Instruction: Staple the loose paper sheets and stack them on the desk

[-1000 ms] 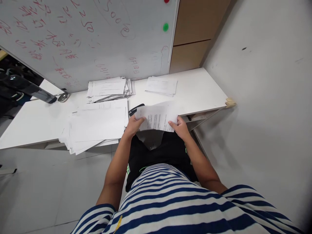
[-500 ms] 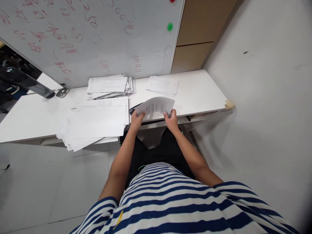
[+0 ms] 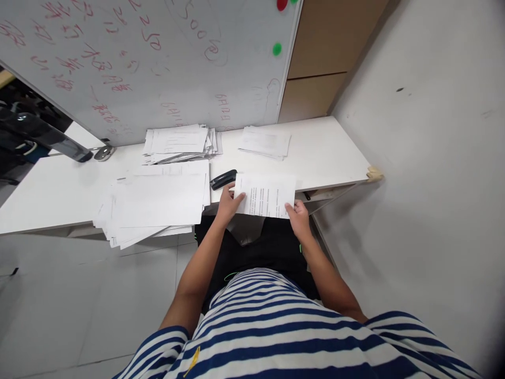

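A printed sheet of paper (image 3: pixel 265 195), perhaps more than one, lies nearly flat between my hands over the desk's front edge. My left hand (image 3: pixel 230 204) grips its left side, thumb on top and fingers underneath. At the lower right corner my right hand (image 3: pixel 299 216) pinches it the same way. Just beyond my left hand a black stapler (image 3: pixel 223 179) rests on the desk, close to the paper's upper left corner. To the left, a large spread pile of papers (image 3: pixel 158 200) overhangs the front edge.
Behind the large pile sits another paper stack (image 3: pixel 177 141). A thin stack of sheets (image 3: pixel 265 142) lies at the back of the white desk (image 3: pixel 331 152). A computer mouse (image 3: pixel 104 153) and a dark bottle (image 3: pixel 51 134) are at left. A whiteboard (image 3: pixel 138 79) stands behind; a wall (image 3: pixel 426 158) bounds the right.
The paper was curved upward and is now flattened. Both hands have moved right and nearer to me, spreading slightly apart. The stapler, mostly covered before, now shows.
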`<action>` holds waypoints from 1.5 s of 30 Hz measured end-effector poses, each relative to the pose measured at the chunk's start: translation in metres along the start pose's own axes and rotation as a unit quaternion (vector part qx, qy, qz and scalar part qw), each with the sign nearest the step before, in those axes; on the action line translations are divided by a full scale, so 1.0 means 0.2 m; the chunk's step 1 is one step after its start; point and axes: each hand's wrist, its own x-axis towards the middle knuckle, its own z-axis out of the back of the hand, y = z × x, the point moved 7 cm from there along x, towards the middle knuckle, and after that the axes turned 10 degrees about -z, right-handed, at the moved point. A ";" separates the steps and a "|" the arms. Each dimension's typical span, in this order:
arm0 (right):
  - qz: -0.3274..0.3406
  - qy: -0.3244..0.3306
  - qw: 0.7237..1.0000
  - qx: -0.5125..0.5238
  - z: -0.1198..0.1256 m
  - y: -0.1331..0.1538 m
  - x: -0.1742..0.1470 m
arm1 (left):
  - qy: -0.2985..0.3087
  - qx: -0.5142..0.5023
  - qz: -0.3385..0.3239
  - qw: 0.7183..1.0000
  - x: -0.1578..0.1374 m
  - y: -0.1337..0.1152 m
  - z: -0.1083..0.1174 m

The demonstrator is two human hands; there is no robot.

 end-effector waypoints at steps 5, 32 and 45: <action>-0.069 -0.085 0.989 0.098 0.14 -0.10 -0.04 | -0.096 0.180 -0.147 0.968 0.06 -0.16 0.08; -0.048 -0.064 0.996 0.033 0.03 -0.02 -0.06 | 0.100 0.366 -0.193 0.905 0.20 0.01 0.08; -0.067 -0.023 0.995 0.064 0.02 -0.06 -0.10 | 0.059 0.278 -0.136 0.949 0.40 -0.27 0.00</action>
